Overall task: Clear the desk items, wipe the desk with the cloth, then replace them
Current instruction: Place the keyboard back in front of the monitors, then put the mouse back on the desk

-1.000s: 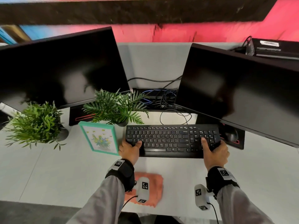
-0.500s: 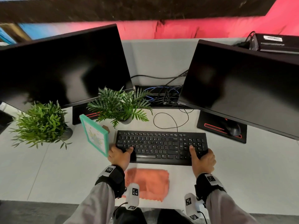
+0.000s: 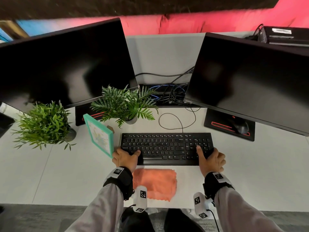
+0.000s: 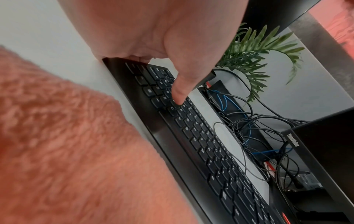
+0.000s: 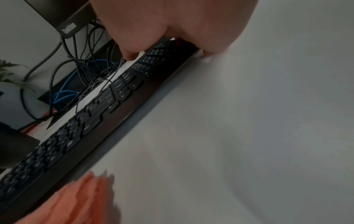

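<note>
Gripping: both hands held the keyboard (image 3: 166, 149) at its two ends, on the white table (image 3: 250, 173).
Left hand: the left hand (image 3: 124, 157) clasped the near left corner, thumb pressed on the keys, fingers tucked under the edge.
Right hand: the right hand (image 3: 211, 159) clasped the near right corner, thumb on the number keys, fingers curled round the end.
Keyboard position: it lay near the front of the table, between the two monitors, its cable (image 3: 177, 120) looping back toward the wire tray.
Cloth: the orange cloth (image 3: 156, 184) lay flat just in front of the keyboard, near the table's edge, not gripped.
Other items: the teal picture frame (image 3: 98, 136) stood just beside the left hand; two potted plants (image 3: 123, 104) and a mouse (image 3: 240, 127) on its pad sat further back.
Step in hand, as judged: moving the keyboard off the patch to be wiped.
Advice: keep both ends level, mind the slack in the cable, and steer the left end wide of the frame so that it does not topple.
</note>
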